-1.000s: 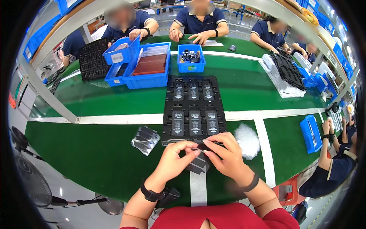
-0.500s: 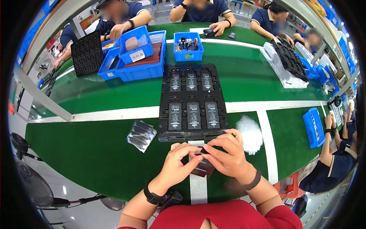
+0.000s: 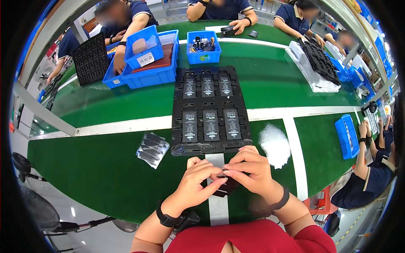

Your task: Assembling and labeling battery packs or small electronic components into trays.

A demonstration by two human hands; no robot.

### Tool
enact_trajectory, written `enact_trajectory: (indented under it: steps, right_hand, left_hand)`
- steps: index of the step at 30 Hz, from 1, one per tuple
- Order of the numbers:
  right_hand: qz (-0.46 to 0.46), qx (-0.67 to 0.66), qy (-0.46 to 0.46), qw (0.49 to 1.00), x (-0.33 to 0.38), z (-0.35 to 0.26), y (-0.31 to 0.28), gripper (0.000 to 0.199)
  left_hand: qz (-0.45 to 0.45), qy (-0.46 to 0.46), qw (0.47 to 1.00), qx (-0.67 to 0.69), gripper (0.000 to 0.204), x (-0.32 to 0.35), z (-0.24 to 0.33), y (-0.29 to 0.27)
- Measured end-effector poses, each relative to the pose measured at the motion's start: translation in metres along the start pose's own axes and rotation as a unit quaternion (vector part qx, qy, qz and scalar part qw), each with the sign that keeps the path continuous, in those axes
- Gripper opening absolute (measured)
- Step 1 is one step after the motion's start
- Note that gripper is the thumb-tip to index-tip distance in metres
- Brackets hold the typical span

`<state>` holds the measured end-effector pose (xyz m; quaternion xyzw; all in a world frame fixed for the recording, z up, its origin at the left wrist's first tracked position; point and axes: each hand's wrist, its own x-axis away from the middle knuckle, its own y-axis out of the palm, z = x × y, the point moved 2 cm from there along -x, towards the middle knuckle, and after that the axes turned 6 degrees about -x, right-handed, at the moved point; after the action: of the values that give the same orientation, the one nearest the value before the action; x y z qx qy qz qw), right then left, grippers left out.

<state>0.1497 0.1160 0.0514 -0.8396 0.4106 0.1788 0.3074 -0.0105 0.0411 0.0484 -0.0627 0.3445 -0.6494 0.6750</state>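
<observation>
Just in front of my body, a dark, flat phone battery [image 3: 224, 188] is held by its upper end between both hands. My left hand [image 3: 201, 180] pinches it with thumb and index finger from the left. From the right, my right hand [image 3: 249, 169] pinches the same end, fingertips nearly touching the left ones. My fingers hide the battery's top end. Beyond my hands lies a black plastic tray [image 3: 207, 146] with several black batteries [image 3: 211, 125] set in its slots in two rows.
Left of the tray lies a clear bag with dark strips [image 3: 152, 149]; on its right is a pile of clear film pieces [image 3: 274, 145]. Blue bins [image 3: 149, 78] and a small blue box [image 3: 203, 57] stand farther back. Co-workers sit around the green table [image 3: 93, 168].
My fingertips have shifted slightly at the battery's top end, and the battery has tilted. A co-worker's hand at the far left has reached down into a blue bin. The view has shifted a little.
</observation>
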Motion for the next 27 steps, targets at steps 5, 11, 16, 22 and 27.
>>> enact_trajectory:
  steps: [5,11,16,22,27]
  right_hand:
    - [0.013,0.029,-0.014,0.999,0.0,0.0,0.002,0.013]
    - [0.02,-0.032,0.123,0.992,-0.001,0.003,-0.004,0.028]
    - [0.194,-0.117,0.301,0.926,-0.005,0.023,-0.077,0.022]
    - [0.345,-0.019,0.341,0.874,0.039,0.097,-0.166,0.024]
    - [0.357,0.033,0.367,0.859,0.042,0.106,-0.165,0.018]
  left_hand:
    - [-0.008,-0.022,1.0,0.016,0.012,0.004,-0.002,0.001]
    - [0.005,-0.052,0.999,-0.016,0.017,0.003,-0.005,-0.002]
    - [0.005,-0.15,0.988,0.022,0.042,0.011,-0.014,-0.015]
    - [-0.148,-0.156,0.976,0.029,0.048,0.008,-0.015,-0.009]
    - [-0.2,-0.134,0.967,-0.085,0.059,0.01,-0.018,-0.007]
